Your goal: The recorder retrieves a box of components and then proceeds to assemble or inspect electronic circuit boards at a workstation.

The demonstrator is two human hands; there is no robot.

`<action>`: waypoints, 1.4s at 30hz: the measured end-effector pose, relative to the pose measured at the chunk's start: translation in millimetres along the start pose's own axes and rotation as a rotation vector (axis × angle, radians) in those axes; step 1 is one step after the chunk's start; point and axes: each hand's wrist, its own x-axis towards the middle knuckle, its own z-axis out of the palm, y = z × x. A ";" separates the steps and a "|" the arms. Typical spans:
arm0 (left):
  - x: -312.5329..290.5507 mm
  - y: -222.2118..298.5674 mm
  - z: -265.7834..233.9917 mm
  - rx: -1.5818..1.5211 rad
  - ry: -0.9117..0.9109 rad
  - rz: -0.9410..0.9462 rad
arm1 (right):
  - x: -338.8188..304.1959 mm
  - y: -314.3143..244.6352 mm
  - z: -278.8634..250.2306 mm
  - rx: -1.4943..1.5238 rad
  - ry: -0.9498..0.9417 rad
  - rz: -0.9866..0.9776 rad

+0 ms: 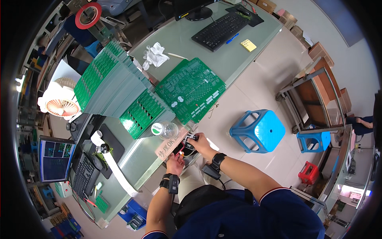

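Both of my hands are low at the desk's near edge, over what looks like an open drawer [192, 157] crowded with small items. My right hand [203, 146] curls its fingers at a small black item with pale markings, whose kind I cannot make out. My left hand [175, 164] is closed, fingertips together beside a red cord and a small yellow-and-white piece; what it pinches is too small to name. Just beyond them, a clear round container [170, 130] with a green-and-white label stands near a printed pinkish label strip [162, 149] on the desk edge.
A large green circuit board [193, 89] lies past my hands, next to tall rows of stacked green boards [104, 75]. Keyboards [221, 30], a monitor [57, 159], a small fan [60, 106] and a white paper strip [119, 175] share the desk. A blue stool [260, 131] stands right.
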 end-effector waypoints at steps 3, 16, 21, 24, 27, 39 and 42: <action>-3.5 -4.4 7.5 0.037 0.089 0.055 | 11.1 -1.1 -15.3 -0.243 -0.200 -0.087; -1.8 -3.5 0.0 -0.028 0.086 0.061 | -3.5 3.1 29.1 -0.237 0.077 -0.183; -4.8 -9.7 8.7 -0.014 0.082 0.086 | -7.4 -21.5 8.4 -0.595 -0.149 -0.204; -7.3 -11.3 17.4 -0.011 0.123 0.132 | -6.7 -27.3 13.0 -0.931 -0.229 -0.252; -6.2 -10.1 21.1 0.029 0.102 0.183 | -7.1 -29.1 15.7 -1.091 -0.401 -0.373; 34.0 -13.6 11.6 0.088 -0.094 0.369 | -5.8 -38.6 1.9 -1.095 -0.459 -0.349; 44.9 -15.5 9.2 0.098 -0.142 0.446 | -5.6 -43.0 1.8 -1.016 -0.458 -0.385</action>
